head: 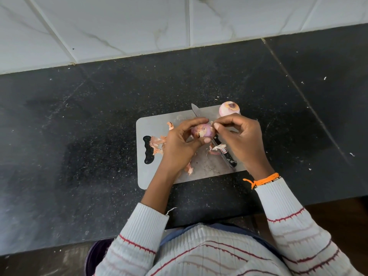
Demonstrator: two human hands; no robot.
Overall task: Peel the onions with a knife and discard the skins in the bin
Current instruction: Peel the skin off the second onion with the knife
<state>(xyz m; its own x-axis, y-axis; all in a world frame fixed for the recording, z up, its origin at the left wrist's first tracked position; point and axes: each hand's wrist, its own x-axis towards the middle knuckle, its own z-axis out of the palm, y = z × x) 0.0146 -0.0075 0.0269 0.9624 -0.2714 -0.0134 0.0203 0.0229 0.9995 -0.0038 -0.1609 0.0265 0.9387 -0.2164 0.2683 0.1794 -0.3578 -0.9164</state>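
My left hand [182,141] is closed around a small purple onion [205,130] held just above the grey cutting board [151,176]. My right hand [242,137] pinches a bit of skin at the onion's right end with thumb and forefinger. A black-handled knife [226,155] lies flat on the board under my hands, its tip [194,109] poking out at the far edge. A second, peeled onion [229,108] rests at the board's far right corner. Loose orange skins [157,143] lie on the board's left side.
The board sits on a black speckled countertop [79,146] backed by white marble tiles [119,26]. A dark purple bin [95,257] shows below the counter's front edge at the lower left. Tiny skin scraps dot the counter.
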